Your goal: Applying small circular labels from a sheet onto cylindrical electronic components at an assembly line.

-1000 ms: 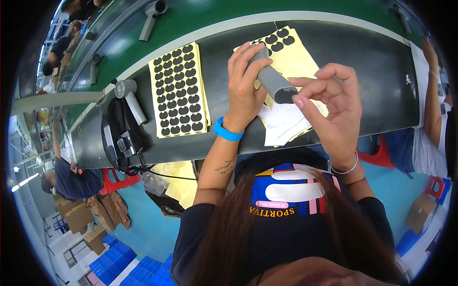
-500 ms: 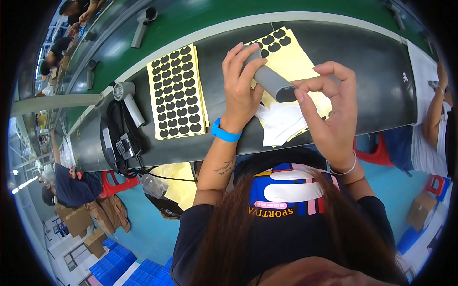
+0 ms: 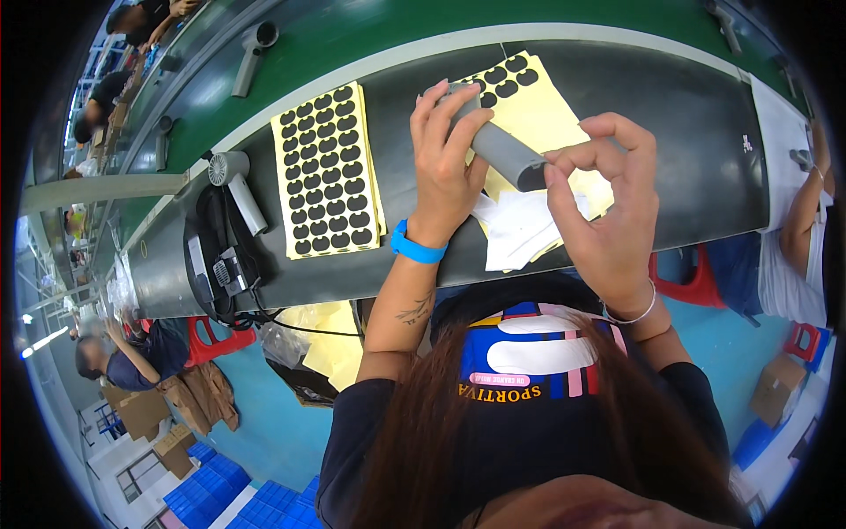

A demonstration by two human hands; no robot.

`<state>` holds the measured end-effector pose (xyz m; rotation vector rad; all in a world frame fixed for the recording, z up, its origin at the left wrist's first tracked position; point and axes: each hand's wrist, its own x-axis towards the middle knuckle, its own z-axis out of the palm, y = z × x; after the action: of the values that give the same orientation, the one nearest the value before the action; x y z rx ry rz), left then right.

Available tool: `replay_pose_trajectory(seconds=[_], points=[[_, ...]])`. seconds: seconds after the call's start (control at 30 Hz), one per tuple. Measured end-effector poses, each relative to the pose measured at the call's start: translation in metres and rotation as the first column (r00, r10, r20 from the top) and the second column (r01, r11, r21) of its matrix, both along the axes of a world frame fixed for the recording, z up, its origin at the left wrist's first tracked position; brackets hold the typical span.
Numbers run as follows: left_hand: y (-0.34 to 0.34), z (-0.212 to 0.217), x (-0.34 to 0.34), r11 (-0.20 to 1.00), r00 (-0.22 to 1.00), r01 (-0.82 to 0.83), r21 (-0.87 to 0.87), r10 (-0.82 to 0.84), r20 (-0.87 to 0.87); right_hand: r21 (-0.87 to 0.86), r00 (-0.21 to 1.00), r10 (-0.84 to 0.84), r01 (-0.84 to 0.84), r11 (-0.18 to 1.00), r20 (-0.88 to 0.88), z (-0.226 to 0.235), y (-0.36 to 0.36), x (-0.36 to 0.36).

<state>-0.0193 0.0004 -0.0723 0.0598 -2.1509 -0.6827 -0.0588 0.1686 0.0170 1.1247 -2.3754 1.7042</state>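
A grey hair dryer point(image 3: 509, 154) is in my left hand point(image 3: 447, 159), whose fingers wrap round its upper part and hide much of it. Its handle slants down to the right, with the dark end facing my right hand point(image 3: 614, 198). Thumb and index finger of that hand pinch together right at the handle's end; whatever lies between them is too small to make out. Beneath the dryer are a yellow sheet point(image 3: 557, 110) with a few black oval stickers and some crumpled white paper point(image 3: 520, 231). A fuller sheet of black stickers point(image 3: 324, 172) lies left of my left hand.
Another hair dryer point(image 3: 238, 189) rests on a black cable bundle point(image 3: 207, 251) at the left of the dark table point(image 3: 687, 167). More dryers, one of them here point(image 3: 254, 57), lie on the green belt point(image 3: 370, 40) beyond. Co-workers sit to both sides; a red stool point(image 3: 692, 280) stands at right.
The handle's end has turned slightly in my grip, with my right fingertips still against it. Dryers on the green belt have shifted left. A co-worker at left has raised an arm.
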Motion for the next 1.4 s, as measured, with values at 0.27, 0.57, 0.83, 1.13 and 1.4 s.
replay_pose_trajectory(seconds=[0.27, 0.57, 0.83, 1.13, 1.4], points=[[-0.003, 0.001, 0.002, 1.000, 1.000, -0.009, -0.005, 0.009, 0.025, 0.183, 0.955, 0.022, 0.034, 0.983, -0.296, 0.009, -0.002, -0.007], [-0.007, 0.013, 0.002, 0.975, 0.999, 0.024, 0.222, -0.031, 0.031, -0.141, 0.938, 0.323, -0.305, 0.942, 0.123, 0.012, -0.027, -0.027], [-0.014, 0.011, 0.000, 0.942, 0.999, 0.009, 0.336, -0.020, 0.029, -0.253, 0.733, 0.536, -0.473, 0.844, 0.420, 0.013, -0.056, -0.035], [-0.015, 0.009, -0.005, 0.954, 0.999, -0.002, 0.301, -0.010, 0.037, -0.488, 0.462, 0.602, -0.353, 0.798, 0.651, 0.003, -0.064, -0.047], [-0.016, 0.015, -0.014, 0.974, 0.994, 0.003, 0.228, -0.027, 0.105, -0.496, 0.410, 0.597, -0.334, 0.802, 0.689, -0.009, -0.060, -0.072]])
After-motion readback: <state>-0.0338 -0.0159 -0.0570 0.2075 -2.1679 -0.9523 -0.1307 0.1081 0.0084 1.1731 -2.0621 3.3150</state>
